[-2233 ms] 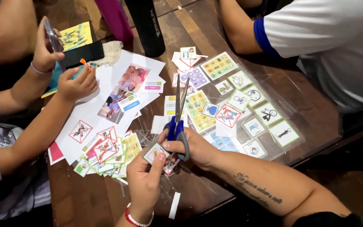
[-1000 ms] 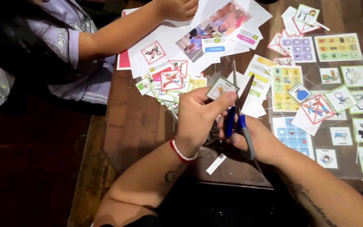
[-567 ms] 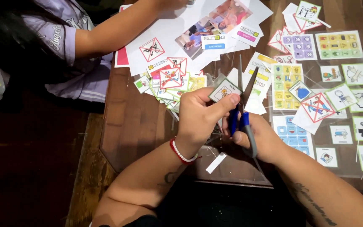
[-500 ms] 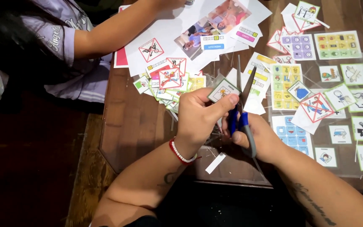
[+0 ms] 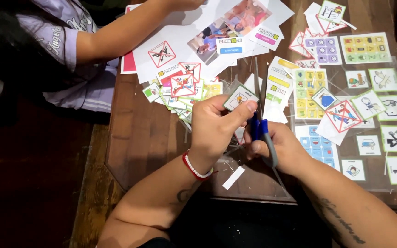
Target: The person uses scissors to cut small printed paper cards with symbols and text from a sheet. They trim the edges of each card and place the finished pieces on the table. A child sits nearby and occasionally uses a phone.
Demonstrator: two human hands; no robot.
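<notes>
small green-bordered square picture card [image 5: 240, 97]: pinched at its lower right corner in the grip of the left hand [image 5: 214, 126], thumb on top, raised above the dark wooden worktop [image 5: 138, 138]. white face, small coloured figure, tilted like a diamond. blue-handled scissors [image 5: 259, 124]: gripped closed in the right hand [image 5: 276, 147], blades pointing to 12 o'clock, just at 3 o'clock of the card. blade tips hard to make out against loose white paper cards [image 5: 279, 89]; handle loops partly hidden by fingers.

Both hands [image 5: 217, 131] seemingly in closed grip
</notes>
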